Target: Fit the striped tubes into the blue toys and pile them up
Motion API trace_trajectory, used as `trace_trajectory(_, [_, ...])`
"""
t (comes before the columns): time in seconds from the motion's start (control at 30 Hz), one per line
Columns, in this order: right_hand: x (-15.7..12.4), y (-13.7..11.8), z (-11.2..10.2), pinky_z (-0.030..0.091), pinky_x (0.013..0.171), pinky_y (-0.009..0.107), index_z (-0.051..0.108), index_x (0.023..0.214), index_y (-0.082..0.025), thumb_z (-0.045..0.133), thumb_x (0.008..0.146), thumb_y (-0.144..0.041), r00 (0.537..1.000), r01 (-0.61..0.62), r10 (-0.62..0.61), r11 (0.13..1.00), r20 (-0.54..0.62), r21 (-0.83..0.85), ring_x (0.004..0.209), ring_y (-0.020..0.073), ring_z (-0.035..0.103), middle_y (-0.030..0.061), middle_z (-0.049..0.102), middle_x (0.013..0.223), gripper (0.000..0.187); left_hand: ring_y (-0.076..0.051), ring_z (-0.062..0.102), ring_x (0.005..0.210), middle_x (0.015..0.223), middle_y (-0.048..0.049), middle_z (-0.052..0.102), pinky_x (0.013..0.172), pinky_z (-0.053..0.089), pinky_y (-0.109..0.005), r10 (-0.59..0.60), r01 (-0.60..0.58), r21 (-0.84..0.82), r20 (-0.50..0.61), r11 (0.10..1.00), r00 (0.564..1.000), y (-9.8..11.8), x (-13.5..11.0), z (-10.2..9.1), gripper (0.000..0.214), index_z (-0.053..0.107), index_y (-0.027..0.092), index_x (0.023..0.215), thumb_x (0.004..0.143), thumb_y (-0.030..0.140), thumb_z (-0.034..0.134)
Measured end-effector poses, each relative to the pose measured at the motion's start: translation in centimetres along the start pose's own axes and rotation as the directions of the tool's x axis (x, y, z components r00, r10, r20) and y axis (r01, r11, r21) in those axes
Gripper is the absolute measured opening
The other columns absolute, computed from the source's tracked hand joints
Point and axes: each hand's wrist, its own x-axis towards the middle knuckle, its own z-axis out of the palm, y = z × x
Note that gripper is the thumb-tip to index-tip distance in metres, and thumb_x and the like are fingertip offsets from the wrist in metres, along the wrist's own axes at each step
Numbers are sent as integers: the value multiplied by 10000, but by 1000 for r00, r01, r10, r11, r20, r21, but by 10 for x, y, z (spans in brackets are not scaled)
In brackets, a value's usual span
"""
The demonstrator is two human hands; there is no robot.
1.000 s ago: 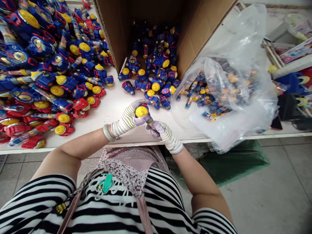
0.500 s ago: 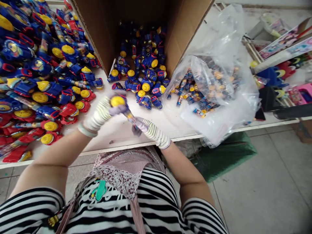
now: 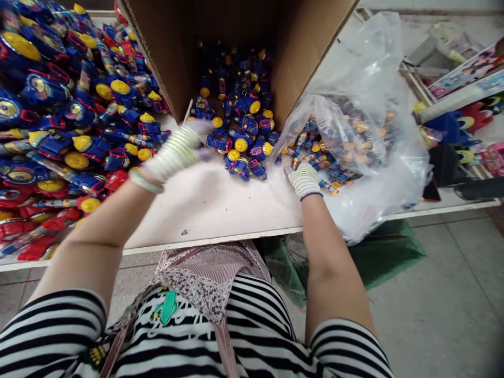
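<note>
Left hand (image 3: 177, 153): blurred in a striped knit glove at 11 o'clock, reaching to the box's open front; its fingers are spread or curled, I cannot tell which, and I cannot tell if it holds anything.
Right hand (image 3: 304, 180): gloved too, at 2 o'clock, at the mouth of the bag among the tube-shaped toy parts; whether it grips one is hidden.
Toy parts: a loose cluster of blue-and-yellow toy parts (image 3: 240, 152) lies at 12 o'clock on the bench (image 3: 212, 210), spilling from the cardboard box (image 3: 303, 52) and filling its floor.
Heap: many more blue, red and yellow toy pieces (image 3: 74, 142) cover the bench from 9 to 11 o'clock.
Bag: the clear plastic bag (image 3: 378, 194) slumps at 2 o'clock, holding a dense mass of tube-shaped toy parts (image 3: 303, 142).
Done and left: the box, heap and bag all hold many pieces; none of the three looks close to used up, and no finished or packed item can be made out.
Beyond: boxed toys (image 3: 464, 68) stand past the bench at 2 o'clock.
</note>
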Motion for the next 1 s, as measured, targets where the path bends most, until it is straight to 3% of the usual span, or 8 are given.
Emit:
trace_trajectory(0.17, [-17, 8, 3, 481, 1028, 466, 590, 1336, -47, 550, 932, -335, 991, 137, -137, 990, 1, -27, 1200, 356, 623, 256, 641, 1306, 498, -475, 285, 1472, 1557, -207, 406, 1199, 230, -673, 44, -72, 172, 161, 982, 986, 11, -9, 53, 690, 580, 123, 1374, 754, 315, 812])
trace_trajectory(0.27, [-56, 18, 6, 481, 1040, 463, 584, 1350, -62, 492, 955, -369, 925, 376, -361, 911, -116, 170, 1190, 339, 628, 226, 655, 1309, 509, -422, 396, 1422, 1454, -207, 515, 1186, 318, -612, 112, -107, -39, 160, 993, 981, 13, -32, 70, 613, 576, 116, 1345, 789, 270, 786])
trace_trajectory(0.37, [-103, 9, 10, 504, 1019, 455, 598, 1349, -118, 479, 967, -421, 807, 584, -577, 746, -127, 320, 1168, 320, 646, 186, 676, 1299, 502, -315, 612, 1192, 1308, -180, 608, 1035, 510, -495, 7, 28, -510, 67, 860, 998, 13, -62, 57, 640, 495, 139, 1397, 848, 355, 743])
trace_trajectory(0.47, [-136, -16, 12, 519, 990, 434, 624, 1319, -139, 493, 966, -390, 733, 659, -674, 669, -93, 344, 1139, 309, 660, 171, 692, 1275, 453, -224, 666, 987, 1224, -126, 636, 861, 577, -363, -133, 166, -759, 105, 630, 985, 18, -80, 33, 624, 485, 184, 1384, 857, 408, 733])
trace_trajectory(0.53, [-146, -31, 12, 527, 957, 424, 636, 1305, -144, 504, 965, -381, 714, 676, -697, 665, -60, 318, 1098, 310, 671, 168, 708, 1240, 435, -184, 653, 841, 1109, -97, 659, 721, 566, -296, -150, 240, -783, 188, 574, 971, 23, -83, 19, 586, 519, 177, 1320, 834, 405, 752])
trace_trajectory(0.63, [-153, -43, 8, 522, 924, 422, 632, 1313, -134, 493, 982, -414, 703, 690, -711, 672, -27, 269, 1072, 324, 674, 180, 712, 1223, 455, -170, 631, 780, 1016, -78, 664, 691, 546, -286, -171, 267, -744, 205, 613, 964, 26, -82, 8, 538, 551, 157, 1232, 814, 415, 769])
trace_trajectory(0.77, [-161, -46, 3, 505, 890, 386, 631, 1310, -138, 466, 1000, -449, 702, 697, -712, 682, -16, 220, 1075, 320, 673, 183, 705, 1238, 469, -194, 640, 834, 997, -83, 670, 781, 556, -327, -187, 242, -707, 157, 664, 970, 25, -81, 5, 517, 587, 145, 1165, 814, 475, 775])
trace_trajectory(1.0, [-172, -48, -6, 452, 737, 339, 673, 1181, -142, 474, 981, -469, 717, 683, -693, 720, 72, 124, 886, 294, 679, 181, 735, 1099, 431, -109, 513, 578, 886, -50, 635, 535, 463, -247, -132, 316, -762, 294, 565, 947, 30, -82, 7, 501, 573, 160, 1113, 824, 519, 767])
